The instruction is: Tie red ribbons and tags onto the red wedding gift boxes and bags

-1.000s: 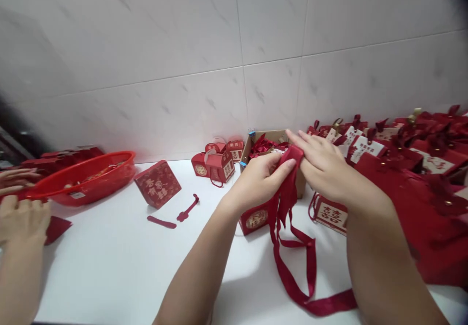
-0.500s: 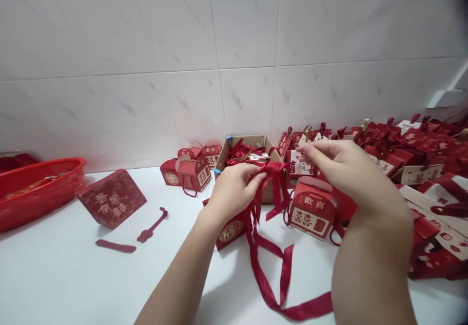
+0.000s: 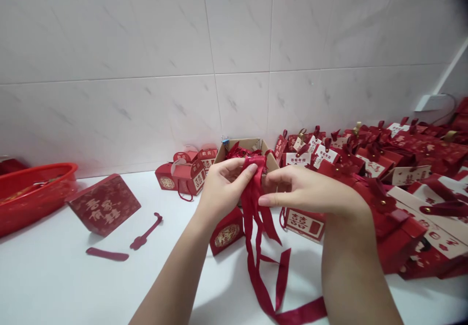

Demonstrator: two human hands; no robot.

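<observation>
Several dark red satin ribbons hang in a bundle in front of me, their long tails trailing onto the white table. My left hand is closed on the top of the bundle, pinching it between thumb and fingers. At the bundle's right edge is my right hand, thumb and fingers apart, the fingertips touching or very near the ribbon. Behind the hands stands a cardboard box holding more red ribbon. A small red gift box sits below my left hand, and another red box is partly hidden under my right.
Rows of red and white gift boxes fill the right side. Small red boxes stand left of the carton. Further left are a red folded box, two ribbon strips and a red plastic basin. A tiled wall rises behind.
My right hand has come down and left to the ribbon bundle. My left hand still pinches the ribbons, now bunched closer together. The view has shifted slightly.
</observation>
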